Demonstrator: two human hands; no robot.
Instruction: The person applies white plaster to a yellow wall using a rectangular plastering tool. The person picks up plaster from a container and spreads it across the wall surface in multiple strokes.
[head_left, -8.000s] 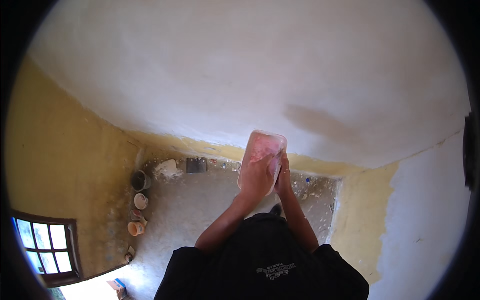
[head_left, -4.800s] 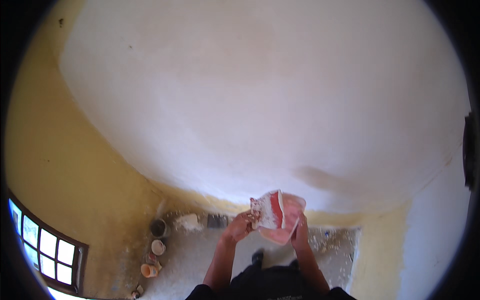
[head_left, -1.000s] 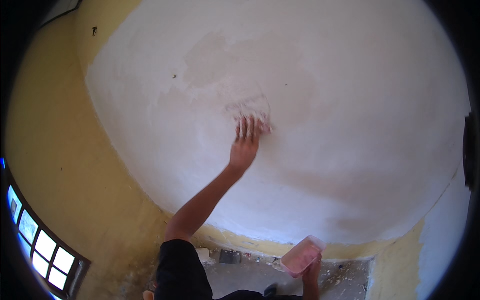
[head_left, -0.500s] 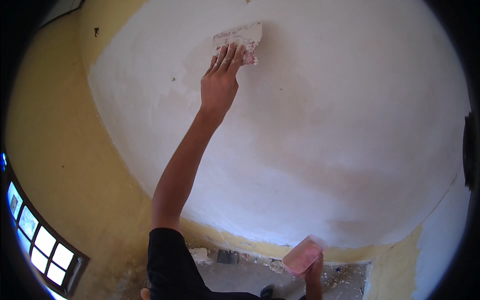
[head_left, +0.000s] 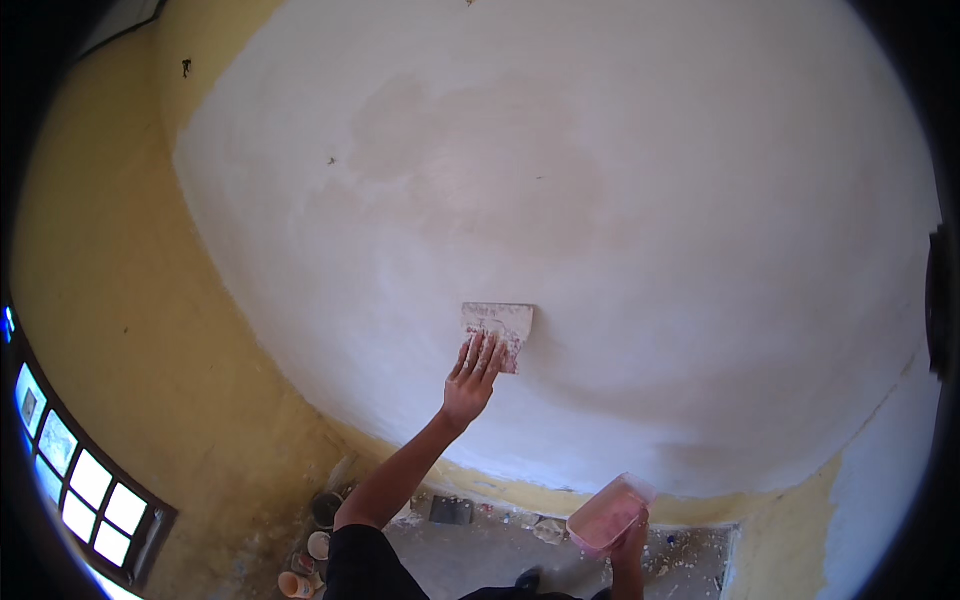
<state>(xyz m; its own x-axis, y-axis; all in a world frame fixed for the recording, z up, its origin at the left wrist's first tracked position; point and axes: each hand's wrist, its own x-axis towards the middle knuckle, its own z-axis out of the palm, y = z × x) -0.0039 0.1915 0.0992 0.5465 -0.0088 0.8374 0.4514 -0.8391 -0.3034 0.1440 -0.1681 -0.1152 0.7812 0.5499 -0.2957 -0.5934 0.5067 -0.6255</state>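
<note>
Scraper (head_left: 506, 318) juts beyond left hand (head_left: 471, 386).

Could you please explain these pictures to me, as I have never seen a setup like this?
Certainly. There is no machine here: these are a person's two bare hands. Each picture comes from the left of two wide fisheye cameras worn on the head, looking down, so straight edges bend near the rim.

The left hand holds a flat, smeared scraper at the whitish wall, which has darker patches. The right hand holds a pinkish tray lower down.

On the floor below are a dark square piece, scattered bits and, at the left, several tubs. A window shows at the far left.
</note>
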